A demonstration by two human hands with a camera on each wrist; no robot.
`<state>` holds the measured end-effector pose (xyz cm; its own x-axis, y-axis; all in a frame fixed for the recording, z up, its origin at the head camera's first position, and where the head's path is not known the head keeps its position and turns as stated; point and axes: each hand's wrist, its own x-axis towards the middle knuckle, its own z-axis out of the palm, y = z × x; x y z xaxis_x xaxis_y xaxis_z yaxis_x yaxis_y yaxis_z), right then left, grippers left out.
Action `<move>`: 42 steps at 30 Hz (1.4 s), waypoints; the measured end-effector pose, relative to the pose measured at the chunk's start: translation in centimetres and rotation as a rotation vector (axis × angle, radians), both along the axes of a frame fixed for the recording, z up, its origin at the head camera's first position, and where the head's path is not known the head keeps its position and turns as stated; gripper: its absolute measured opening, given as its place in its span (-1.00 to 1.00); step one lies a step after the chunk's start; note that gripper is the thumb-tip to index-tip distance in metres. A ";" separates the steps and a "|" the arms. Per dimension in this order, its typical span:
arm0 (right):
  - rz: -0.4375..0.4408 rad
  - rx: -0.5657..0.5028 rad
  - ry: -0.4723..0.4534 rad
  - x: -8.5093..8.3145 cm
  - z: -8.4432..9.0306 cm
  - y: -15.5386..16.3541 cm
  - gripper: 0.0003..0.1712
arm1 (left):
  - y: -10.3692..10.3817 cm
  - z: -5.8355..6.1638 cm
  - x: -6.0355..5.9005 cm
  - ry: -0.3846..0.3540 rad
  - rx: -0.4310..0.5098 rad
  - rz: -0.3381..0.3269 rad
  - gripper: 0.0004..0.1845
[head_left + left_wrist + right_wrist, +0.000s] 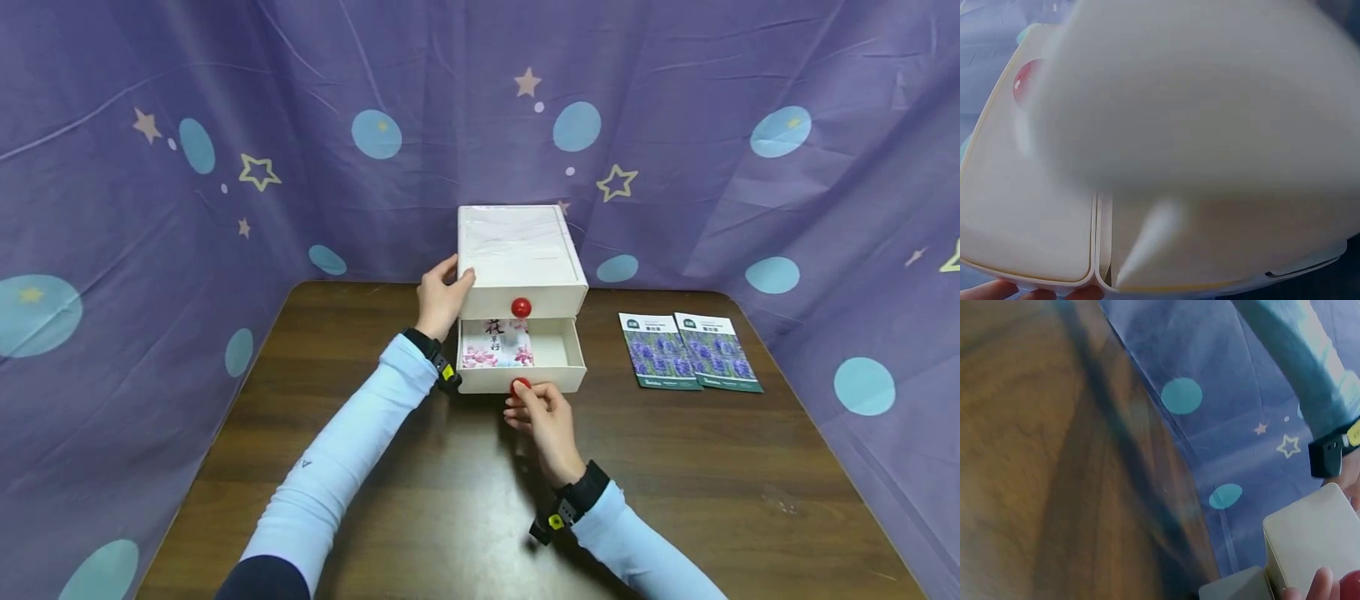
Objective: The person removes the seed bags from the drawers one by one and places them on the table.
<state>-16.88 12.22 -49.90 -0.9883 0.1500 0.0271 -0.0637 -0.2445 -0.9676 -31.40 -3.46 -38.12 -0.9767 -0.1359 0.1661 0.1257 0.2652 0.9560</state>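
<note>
A small white two-drawer box [521, 246] stands at the back of the table, its upper drawer closed with a red knob [521, 307] on the front. The lower drawer [558, 379] is pulled out. Inside it, on the left, lies a white card or packet [495, 354] with pink flowers and dark characters. My left hand [442, 296] holds the box at its left front corner, thumb over the top and fingers along the side. With thumb and fingers my right hand [551, 425] pinches the lower drawer's red knob [521, 385].
To the right of the box, two packets printed with purple flowers, a left one [662, 354] and a right one [718, 354], lie side by side on the brown wooden table [420, 517]. A purple curtain [465, 100] hangs close behind the box and around the table's sides.
</note>
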 end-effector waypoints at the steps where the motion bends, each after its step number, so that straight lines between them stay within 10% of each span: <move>1: -0.007 0.005 -0.019 0.6 0.5 -0.2 -0.68 | 0.0 0.0 -0.1 0.002 -0.005 -0.001 -0.48; 26: 0.030 0.043 -0.276 4.9 1.3 -0.4 -0.55 | -0.8 0.2 -0.1 -0.038 -0.015 -0.100 -0.49; 42: 0.094 0.245 -0.155 4.9 1.7 1.3 -0.66 | -1.0 0.4 -0.4 -0.064 -0.023 -0.148 -0.48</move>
